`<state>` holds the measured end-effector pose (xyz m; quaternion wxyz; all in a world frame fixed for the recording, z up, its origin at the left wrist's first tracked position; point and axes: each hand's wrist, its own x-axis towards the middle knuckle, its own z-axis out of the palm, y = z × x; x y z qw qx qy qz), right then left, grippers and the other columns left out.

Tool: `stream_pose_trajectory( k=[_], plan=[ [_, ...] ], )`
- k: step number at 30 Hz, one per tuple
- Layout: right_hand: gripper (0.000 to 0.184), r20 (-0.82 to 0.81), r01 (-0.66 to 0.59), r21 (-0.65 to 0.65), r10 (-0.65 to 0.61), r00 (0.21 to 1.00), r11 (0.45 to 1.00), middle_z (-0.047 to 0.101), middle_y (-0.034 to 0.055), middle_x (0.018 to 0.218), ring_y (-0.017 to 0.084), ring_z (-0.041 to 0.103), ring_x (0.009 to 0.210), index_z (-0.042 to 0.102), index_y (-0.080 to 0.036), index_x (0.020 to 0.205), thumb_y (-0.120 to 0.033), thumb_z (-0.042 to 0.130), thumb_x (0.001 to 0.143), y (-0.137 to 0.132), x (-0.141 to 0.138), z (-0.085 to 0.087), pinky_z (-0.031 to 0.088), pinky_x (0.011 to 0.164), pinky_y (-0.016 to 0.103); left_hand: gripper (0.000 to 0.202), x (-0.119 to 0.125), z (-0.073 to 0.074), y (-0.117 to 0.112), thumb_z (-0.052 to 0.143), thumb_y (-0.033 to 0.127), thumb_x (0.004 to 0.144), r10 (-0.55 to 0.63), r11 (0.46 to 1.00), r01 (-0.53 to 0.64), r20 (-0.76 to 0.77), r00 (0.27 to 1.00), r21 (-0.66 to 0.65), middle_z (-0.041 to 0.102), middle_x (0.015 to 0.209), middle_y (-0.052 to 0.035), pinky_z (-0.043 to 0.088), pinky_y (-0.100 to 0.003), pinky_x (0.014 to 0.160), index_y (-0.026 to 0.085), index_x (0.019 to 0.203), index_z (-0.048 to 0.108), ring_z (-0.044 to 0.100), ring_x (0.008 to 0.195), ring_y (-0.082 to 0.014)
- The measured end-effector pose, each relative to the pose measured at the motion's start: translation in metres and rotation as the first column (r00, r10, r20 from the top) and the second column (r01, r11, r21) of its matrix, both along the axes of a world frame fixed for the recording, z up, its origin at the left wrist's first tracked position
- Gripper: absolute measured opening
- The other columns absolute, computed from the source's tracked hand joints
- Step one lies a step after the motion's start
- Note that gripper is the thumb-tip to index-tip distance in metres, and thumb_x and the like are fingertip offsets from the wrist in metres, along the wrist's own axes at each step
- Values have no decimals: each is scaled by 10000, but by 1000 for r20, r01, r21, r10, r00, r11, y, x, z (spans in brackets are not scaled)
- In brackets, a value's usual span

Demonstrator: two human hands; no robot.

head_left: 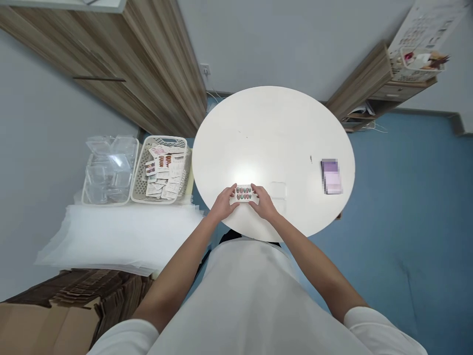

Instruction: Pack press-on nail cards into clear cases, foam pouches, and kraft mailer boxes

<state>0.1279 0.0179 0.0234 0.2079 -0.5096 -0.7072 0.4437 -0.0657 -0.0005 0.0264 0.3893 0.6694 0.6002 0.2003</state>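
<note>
White card [244,193], one: two rows of small oval pieces, reddish and greenish; placed between my two hands, over the near part of the white tabletop [273,118]. Whether it rests there or is slightly raised, I cannot tell.
Left hand [222,204]: at the card's left end, fingers and thumb bent, pinching that end.
Right hand [264,203]: at the card's right end, the same pinch mirrored.
Clear plastic case [278,190], apparently opened out: just right of the card, beyond my right hand.
Purple stack [331,176], blurred: well to the right of the card.
White basket [140,182], filled with printed cards: well to the left of the card.
Handling, my judgement: I do best gripping only the short ends, both rows uncovered; equal, light pressure, lest the card bow and pieces loosen; level throughout, my right wrist off the case.
</note>
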Motion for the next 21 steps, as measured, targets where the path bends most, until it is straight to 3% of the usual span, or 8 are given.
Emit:
stream_pose_trajectory(
  k=[4,10,16,21],
  plan=[
    [641,7,38,-25,-38,999,999,461,56,1124,198,484,983,286,-307,1295,-196,539,716,-25,52,1,423,841,400,640,45,2,-14,552,233,724,-78,996,79,21,997,-33,514,982,-46,438,-348,789,260,1307,287,509,898,-187],
    [601,48,92,-53,-90,995,994,470,64,1112,216,448,1035,368,-257,1239,-218,584,679,-43,112,-12,407,859,405,619,102,-9,-24,621,227,675,-123,992,125,48,991,-30,497,1040,-68,432,-365,824,240,1247,386,517,925,-206],
    [581,83,109,-87,-101,991,990,430,63,1162,233,385,1124,402,-241,1191,-205,602,647,-38,133,-28,356,925,427,632,129,-21,-21,638,210,656,-107,990,102,-51,993,-99,480,1058,-80,436,-351,799,232,1238,393,521,929,-215],
    [574,77,113,-119,-104,992,986,448,56,1120,201,465,1008,401,-233,1183,-176,586,643,-34,135,-36,399,879,391,636,140,-31,-19,606,172,662,-93,991,75,-158,983,-115,457,1061,-64,437,-324,778,245,1248,372,511,943,-207]
  ],
)
